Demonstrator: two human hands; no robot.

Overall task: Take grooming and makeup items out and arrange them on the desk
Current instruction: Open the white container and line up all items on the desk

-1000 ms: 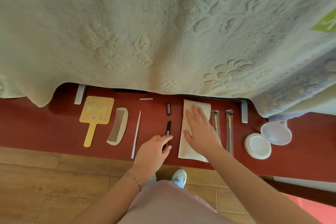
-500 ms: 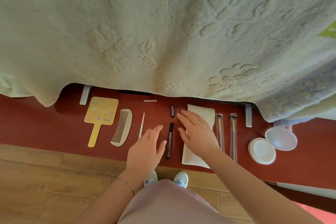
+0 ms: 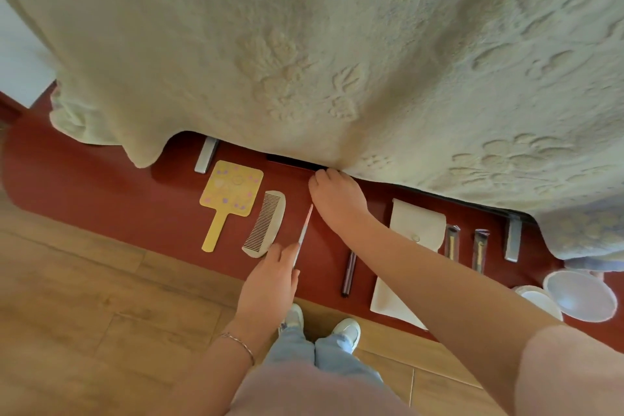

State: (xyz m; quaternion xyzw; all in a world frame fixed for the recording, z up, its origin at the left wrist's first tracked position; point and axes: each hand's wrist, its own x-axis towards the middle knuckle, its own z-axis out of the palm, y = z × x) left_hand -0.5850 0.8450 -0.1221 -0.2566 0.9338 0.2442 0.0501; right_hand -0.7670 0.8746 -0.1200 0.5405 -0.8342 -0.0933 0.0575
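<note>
Grooming items lie in a row on the red desk (image 3: 101, 186). From the left come a yellow hand mirror (image 3: 232, 192), a pale comb (image 3: 266, 223), a thin pink-white pencil (image 3: 306, 228), a dark pen-like tube (image 3: 349, 273), a white snap pouch (image 3: 417, 224) and two wrapped brushes (image 3: 452, 241). My left hand (image 3: 270, 284) pinches the near end of the thin pencil. My right hand (image 3: 337, 196) reaches to the back of the desk, fingers curled down at the blanket's edge. What lies under it is hidden.
A cream embossed blanket (image 3: 337, 61) hangs over the back of the desk and hides most of it. An open white round container (image 3: 540, 302) and its lid (image 3: 579, 295) sit at the right. Grey metal brackets (image 3: 206, 155) stand at the back. Wooden floor lies below.
My right hand left the white pouch and reached to the back of the desk. My left hand shifted left from the dark tube onto the thin pencil. The camera moved closer.
</note>
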